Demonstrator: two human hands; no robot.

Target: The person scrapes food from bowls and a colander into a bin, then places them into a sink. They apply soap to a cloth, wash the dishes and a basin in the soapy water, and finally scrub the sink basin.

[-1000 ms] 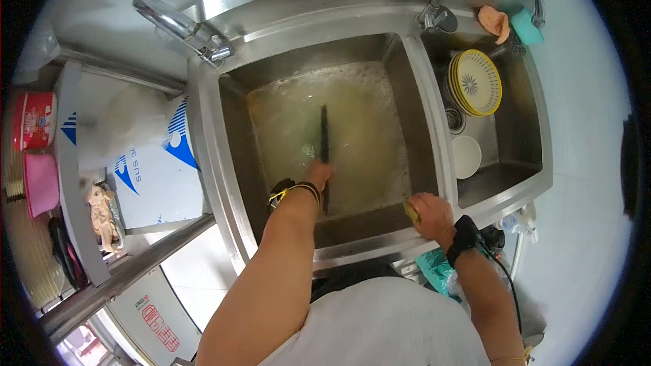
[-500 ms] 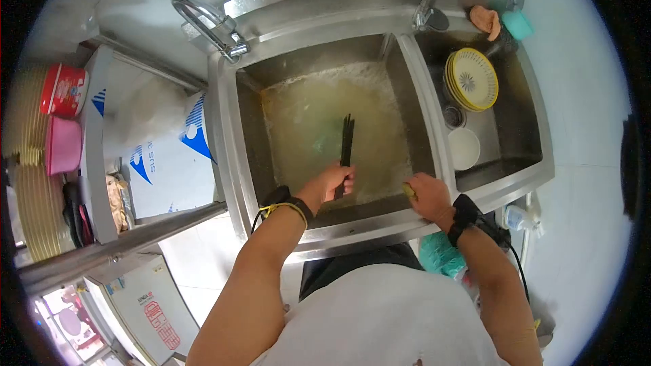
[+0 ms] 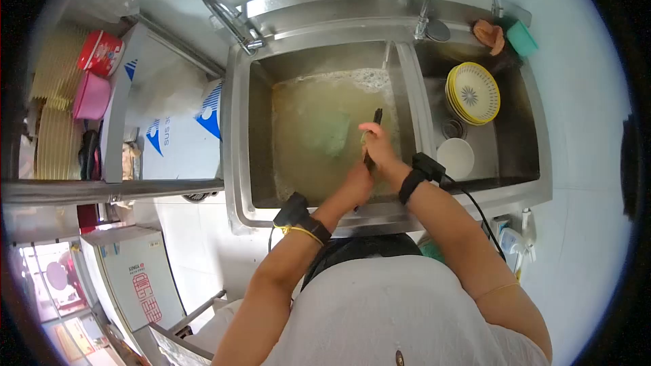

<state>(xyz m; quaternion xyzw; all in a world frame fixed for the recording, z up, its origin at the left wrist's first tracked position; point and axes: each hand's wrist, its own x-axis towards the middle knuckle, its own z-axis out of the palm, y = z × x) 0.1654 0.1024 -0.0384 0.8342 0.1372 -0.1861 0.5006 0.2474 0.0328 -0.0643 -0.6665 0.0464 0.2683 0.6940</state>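
Note:
A bundle of black chopsticks (image 3: 378, 116) slants above the cloudy water of the large left basin (image 3: 261, 129). Its lower part is gripped by my left hand (image 3: 357, 184), fingers closed. My right hand (image 3: 381, 150) wraps around the bundle higher up, close to the left hand. A small yellow-green scrubbing piece (image 3: 364, 137) peeks out at the right fingers; most of it is hidden. Something pale green (image 3: 331, 132) shows blurred under the water.
In the right basin are stacked yellow-rimmed bowls (image 3: 475, 91) and a white bowl (image 3: 456, 158). A teal container (image 3: 521, 38) and an orange-brown cloth (image 3: 489, 36) lie at its back corner. Faucets (image 3: 234, 22) rise behind. Shelving at left holds a red tub (image 3: 101, 53) and pink tub (image 3: 92, 95).
My right hand has moved from the basin's front edge up and left onto the chopsticks. My left hand has shifted slightly right with the bundle. The view has shifted too.

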